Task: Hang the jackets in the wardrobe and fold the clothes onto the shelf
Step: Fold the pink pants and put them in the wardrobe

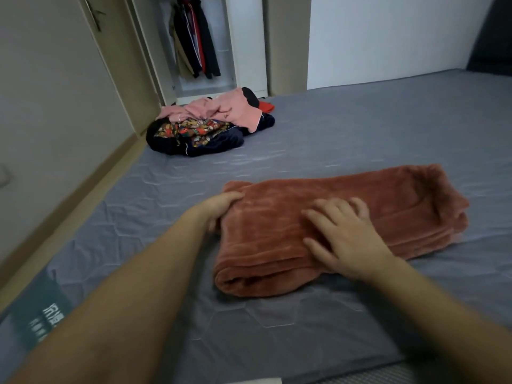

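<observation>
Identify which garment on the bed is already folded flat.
The rust-red fleece garment under both hands; the pink garment and dark patterned garment lie crumpled in a heap near the wardrobe.

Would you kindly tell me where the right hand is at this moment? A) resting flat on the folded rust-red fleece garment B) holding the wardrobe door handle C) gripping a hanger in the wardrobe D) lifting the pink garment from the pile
A: the right hand lies with spread fingers on top of the folded rust-red fleece garment on the bed.
</observation>
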`<action>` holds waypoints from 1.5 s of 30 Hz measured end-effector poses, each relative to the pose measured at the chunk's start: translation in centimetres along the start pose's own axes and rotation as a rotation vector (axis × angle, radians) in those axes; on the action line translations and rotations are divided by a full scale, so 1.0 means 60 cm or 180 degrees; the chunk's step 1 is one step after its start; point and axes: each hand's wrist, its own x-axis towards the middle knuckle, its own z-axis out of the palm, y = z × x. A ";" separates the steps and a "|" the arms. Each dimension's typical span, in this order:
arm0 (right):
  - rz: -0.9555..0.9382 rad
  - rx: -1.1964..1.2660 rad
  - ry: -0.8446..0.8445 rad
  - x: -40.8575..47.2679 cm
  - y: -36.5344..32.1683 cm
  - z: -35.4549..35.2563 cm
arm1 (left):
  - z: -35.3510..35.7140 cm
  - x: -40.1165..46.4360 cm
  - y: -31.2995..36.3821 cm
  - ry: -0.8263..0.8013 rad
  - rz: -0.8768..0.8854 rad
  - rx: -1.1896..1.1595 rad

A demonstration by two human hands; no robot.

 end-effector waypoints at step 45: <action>0.3859 0.4661 -0.1052 -0.053 0.342 -0.037 | 0.424 0.017 0.114 -0.0442 0.0237 -0.0145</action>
